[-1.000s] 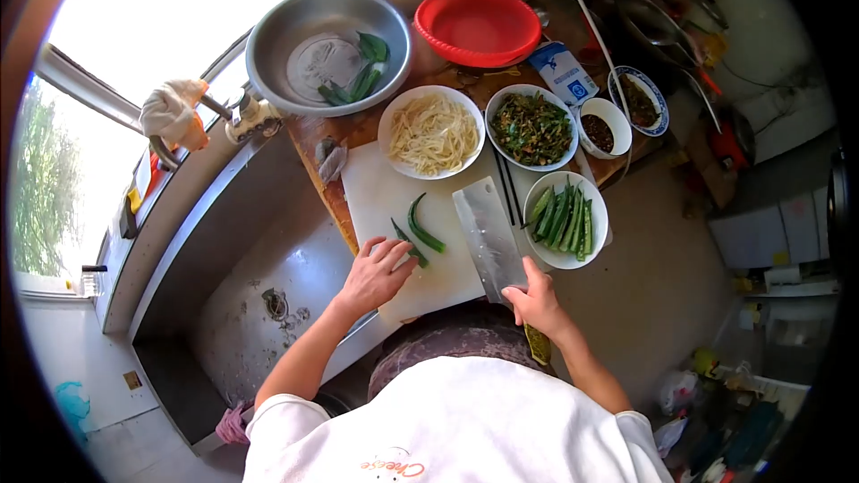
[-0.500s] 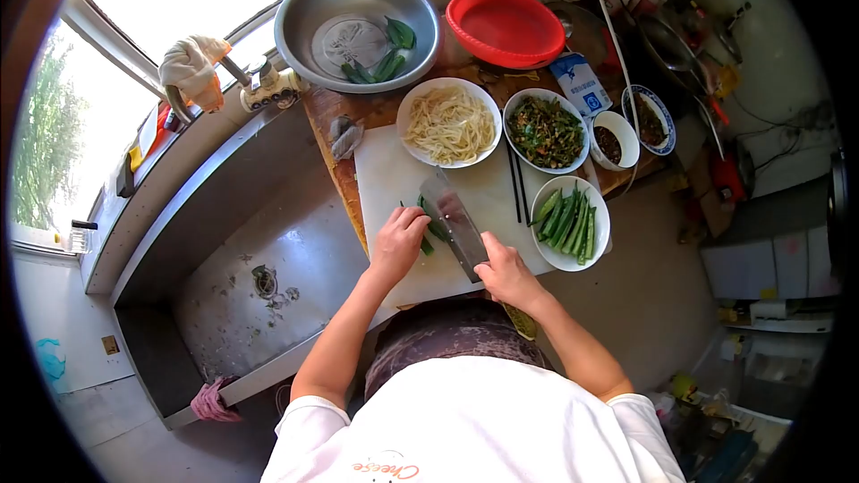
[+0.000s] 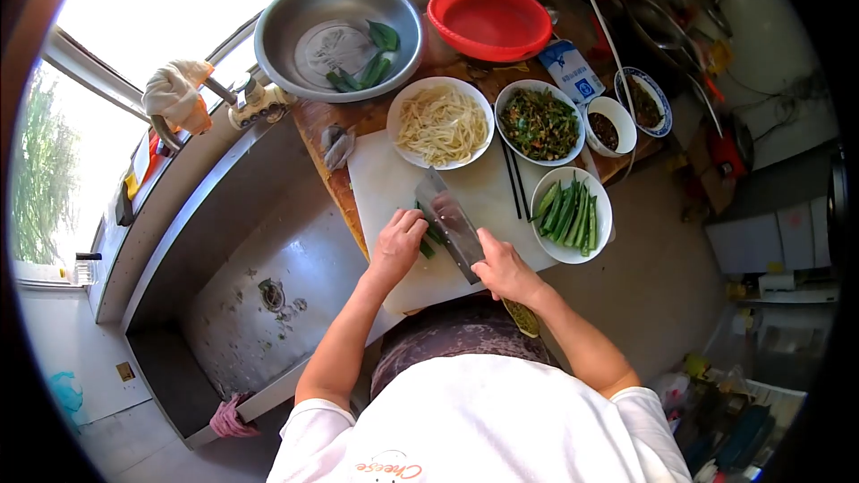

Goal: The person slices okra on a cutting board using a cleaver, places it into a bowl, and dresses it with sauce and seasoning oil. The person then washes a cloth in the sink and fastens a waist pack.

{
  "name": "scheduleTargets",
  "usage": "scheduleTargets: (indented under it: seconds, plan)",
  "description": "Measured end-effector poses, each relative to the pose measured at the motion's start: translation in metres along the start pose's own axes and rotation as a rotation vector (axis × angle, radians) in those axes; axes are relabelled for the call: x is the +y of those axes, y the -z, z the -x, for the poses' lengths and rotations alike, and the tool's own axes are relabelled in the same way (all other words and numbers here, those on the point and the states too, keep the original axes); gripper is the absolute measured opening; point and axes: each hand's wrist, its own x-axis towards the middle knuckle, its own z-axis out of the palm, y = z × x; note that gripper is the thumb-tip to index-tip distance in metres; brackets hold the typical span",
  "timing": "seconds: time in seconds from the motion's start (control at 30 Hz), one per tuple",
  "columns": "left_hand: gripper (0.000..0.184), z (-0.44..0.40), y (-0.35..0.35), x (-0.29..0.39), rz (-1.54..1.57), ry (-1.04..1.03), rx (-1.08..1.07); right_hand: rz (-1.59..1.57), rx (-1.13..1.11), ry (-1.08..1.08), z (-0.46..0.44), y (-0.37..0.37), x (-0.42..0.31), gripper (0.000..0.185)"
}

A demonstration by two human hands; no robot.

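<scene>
The left hand point(image 3: 398, 244) pinches green pods point(image 3: 433, 233) that lie along the left side of the knife point(image 3: 453, 230) the right hand point(image 3: 506, 268) grips.

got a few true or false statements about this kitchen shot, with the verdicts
1. The right hand holds the cleaver. True.
2. Black chopsticks lie on the white cutting board. True.
3. The left hand grips a spoon. False: the left hand holds green vegetables on the board.
4. The pale strips fill the red basin. False: the pale strips are in a white bowl.
5. The metal basin contains green pieces. True.
</scene>
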Motion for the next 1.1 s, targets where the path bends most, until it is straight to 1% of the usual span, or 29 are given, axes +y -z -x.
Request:
scheduleTargets:
  seconds: [0.07,0.17,0.27,0.37,0.47,0.57,0.67,0.77,0.87,0.93,1.0,1.1]
  plan:
    - [0.021,0.001,0.001,-0.003,-0.004,-0.008,-0.013,-0.008,-0.010,0.010,-0.004,-0.001,0.001,0.038]
    - [0.023,0.002,0.004,-0.006,0.018,0.002,-0.036,-0.008,-0.002,0.012,-0.007,-0.004,-0.003,0.035]
    - [0.013,0.000,0.006,-0.006,0.053,-0.012,-0.007,-0.019,0.015,0.003,-0.012,-0.007,-0.003,0.033]
    - [0.013,-0.001,0.007,-0.005,0.066,0.000,-0.022,-0.004,0.011,0.033,-0.016,-0.006,-0.003,0.032]
    - [0.013,-0.001,0.007,-0.006,0.073,0.001,-0.016,-0.013,0.009,0.036,-0.019,-0.004,-0.017,0.024]
    - [0.013,0.000,0.007,-0.008,0.088,-0.003,-0.012,0.022,0.018,0.052,-0.027,-0.006,-0.016,0.024]
    - [0.013,-0.002,0.006,-0.007,0.100,-0.004,-0.017,0.192,0.056,0.160,-0.041,-0.010,-0.003,0.027]
    - [0.017,-0.003,0.007,-0.009,0.082,0.019,-0.057,0.149,-0.014,0.016,-0.041,-0.005,-0.016,0.032]
    - [0.017,-0.004,0.009,-0.009,0.083,-0.003,-0.064,0.168,0.104,0.155,-0.041,-0.022,0.013,0.035]
    - [0.018,-0.004,0.009,-0.012,0.087,-0.024,-0.077,0.051,0.102,0.133,-0.036,-0.019,0.009,0.034]
    - [0.018,-0.004,0.011,-0.011,0.102,-0.029,-0.082,-0.131,0.013,-0.057,-0.026,-0.010,-0.002,0.034]
    - [0.017,-0.005,0.009,-0.011,0.108,-0.039,-0.058,-0.119,0.003,-0.007,-0.019,-0.007,0.000,0.032]
